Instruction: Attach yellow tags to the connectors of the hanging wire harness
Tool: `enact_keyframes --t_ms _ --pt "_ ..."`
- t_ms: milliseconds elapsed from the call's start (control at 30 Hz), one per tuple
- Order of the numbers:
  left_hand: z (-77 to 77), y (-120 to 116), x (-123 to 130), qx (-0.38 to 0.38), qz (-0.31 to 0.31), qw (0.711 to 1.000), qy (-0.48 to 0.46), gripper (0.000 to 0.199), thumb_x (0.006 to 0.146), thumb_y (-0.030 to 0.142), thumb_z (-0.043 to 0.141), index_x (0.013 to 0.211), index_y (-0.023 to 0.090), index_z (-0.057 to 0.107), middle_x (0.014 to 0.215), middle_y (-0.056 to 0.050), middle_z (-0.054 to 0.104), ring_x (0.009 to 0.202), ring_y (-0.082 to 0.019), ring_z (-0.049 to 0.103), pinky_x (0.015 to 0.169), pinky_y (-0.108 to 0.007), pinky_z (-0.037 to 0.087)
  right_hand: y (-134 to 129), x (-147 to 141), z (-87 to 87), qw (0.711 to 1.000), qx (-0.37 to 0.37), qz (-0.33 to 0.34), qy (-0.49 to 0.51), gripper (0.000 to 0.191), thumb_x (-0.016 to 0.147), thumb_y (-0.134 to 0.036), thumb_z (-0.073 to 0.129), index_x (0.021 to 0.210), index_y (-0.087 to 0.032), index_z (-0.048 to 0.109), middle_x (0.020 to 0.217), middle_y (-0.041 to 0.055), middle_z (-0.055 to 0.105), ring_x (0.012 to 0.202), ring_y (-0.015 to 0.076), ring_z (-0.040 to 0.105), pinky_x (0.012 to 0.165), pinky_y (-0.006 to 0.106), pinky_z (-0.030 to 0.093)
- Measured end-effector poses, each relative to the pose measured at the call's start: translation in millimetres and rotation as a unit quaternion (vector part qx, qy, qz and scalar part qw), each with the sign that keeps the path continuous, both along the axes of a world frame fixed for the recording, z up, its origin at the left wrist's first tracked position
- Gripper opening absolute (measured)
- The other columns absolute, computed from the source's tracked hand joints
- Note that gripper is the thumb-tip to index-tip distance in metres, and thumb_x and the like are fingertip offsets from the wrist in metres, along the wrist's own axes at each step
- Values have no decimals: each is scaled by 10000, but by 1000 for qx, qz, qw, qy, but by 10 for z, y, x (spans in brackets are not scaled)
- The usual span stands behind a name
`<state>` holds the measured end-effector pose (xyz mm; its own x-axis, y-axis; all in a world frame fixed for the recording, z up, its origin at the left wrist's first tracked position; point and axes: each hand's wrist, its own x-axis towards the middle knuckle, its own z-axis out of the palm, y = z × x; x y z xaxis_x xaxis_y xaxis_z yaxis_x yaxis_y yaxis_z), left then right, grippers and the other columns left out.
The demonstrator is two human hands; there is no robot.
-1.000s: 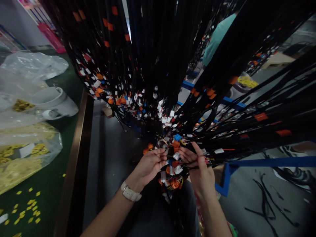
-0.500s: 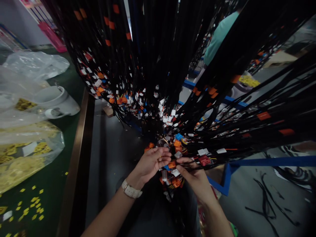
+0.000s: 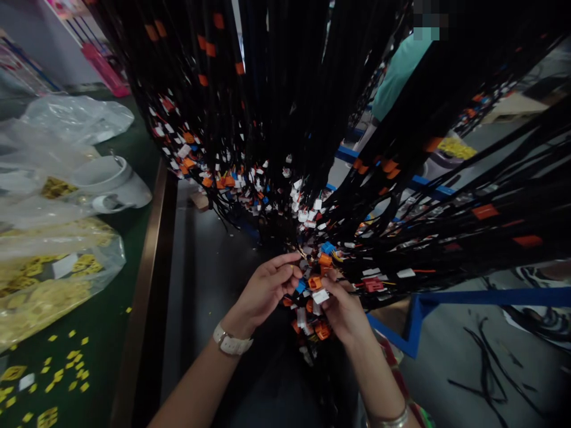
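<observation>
Dim light lies over the grey floor [image 3: 441, 351] here, a blue metal frame [image 3: 499, 296] standing across from a green tabletop [image 3: 109, 356], with a grey wall [image 3: 22, 21] rising beyond the table.

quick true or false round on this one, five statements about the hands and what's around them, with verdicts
1. The left hand has a white watch at its wrist. True.
2. Small yellow pieces lie scattered on the green table. True.
3. The left hand rests on the green table. False: it is near a blue connector, away from the table.
4. The right hand is beside an orange connector. True.
5. The angled blue frame is left of both hands in the picture. False: the blue frame is right of them.
</observation>
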<state>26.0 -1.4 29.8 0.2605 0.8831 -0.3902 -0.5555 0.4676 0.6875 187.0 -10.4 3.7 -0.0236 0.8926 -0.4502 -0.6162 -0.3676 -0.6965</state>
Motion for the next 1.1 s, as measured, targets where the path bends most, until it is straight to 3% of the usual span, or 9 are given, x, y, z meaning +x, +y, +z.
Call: enact_keyframes --t_ms 133,333,533,733,967,1100 --pt "23 -19 7 16 -13 999 28 186 764 222 658 912 122 610 880 -81 663 707 -112 605 659 -231 467 23 -4 -11 999 -46 -7 16 252 609 -256 801 758 -200 605 590 -40 635 508 110 596 447 189 463" --pt "-6 -32 57 12 -3 997 81 228 696 225 724 884 108 672 712 -14 619 618 -56 553 608 -174 431 28 24 -12 998 -56 7 35 298 640 -309 788 882 -191 660 655 -12 665 529 98 593 481 184 473" --pt "-3 -44 92 9 -28 991 128 276 672 270 738 893 111 690 745 -51 667 639 -97 591 633 -225 468 9 12 -40 998 -64 -10 13 283 617 -347 801 794 -171 668 557 -33 608 444 65 515 419 167 430" --pt "5 -66 152 22 -35 986 164 227 662 272 740 801 105 675 661 -22 634 591 -86 566 599 -212 451 9 -27 5 994 -99 -28 -45 387 515 -439 829 690 -159 628 423 -49 533 346 49 428 327 144 341" --pt "14 -82 196 11 -38 987 156 213 693 281 707 771 96 635 647 -24 612 585 -89 547 590 -220 439 -2 -3 -8 993 -91 -6 -69 422 523 -494 808 555 -146 570 383 -30 514 329 50 419 325 155 325" --pt "17 -87 209 -4 -15 994 107 183 672 222 714 688 121 563 625 -12 607 556 -88 547 552 -215 418 -4 18 -34 994 -92 4 -64 419 540 -510 795 599 -146 593 393 -27 521 334 57 428 322 157 316"
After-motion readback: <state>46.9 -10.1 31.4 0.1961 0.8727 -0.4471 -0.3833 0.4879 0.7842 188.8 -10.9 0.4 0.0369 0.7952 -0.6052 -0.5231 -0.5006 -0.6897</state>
